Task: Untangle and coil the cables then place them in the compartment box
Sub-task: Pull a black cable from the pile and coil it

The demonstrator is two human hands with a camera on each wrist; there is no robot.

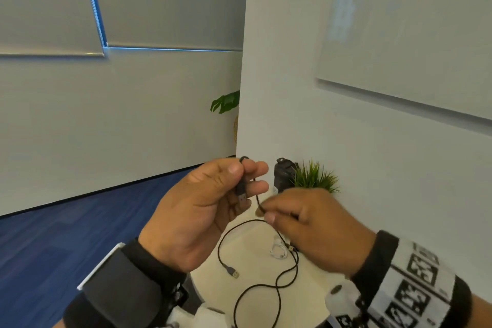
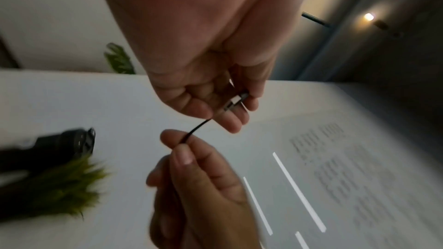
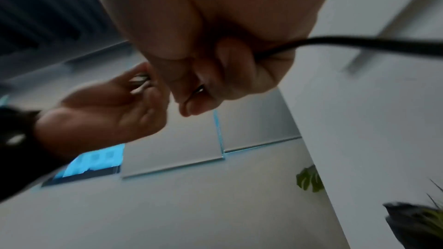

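Our left hand (image 1: 202, 210) pinches the black cable's USB plug (image 1: 241, 193) while our right hand (image 1: 311, 226) pinches the black cable (image 1: 258, 200) just below.

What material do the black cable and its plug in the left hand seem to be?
Black cable: thin matte sheath, probably rubber or plastic; it bends in soft loops. Plug in the left hand: bright silver shell, seemingly metal.

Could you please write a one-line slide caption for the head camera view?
Left hand holds the black cable by its USB plug while the right hand pinches it nearby.
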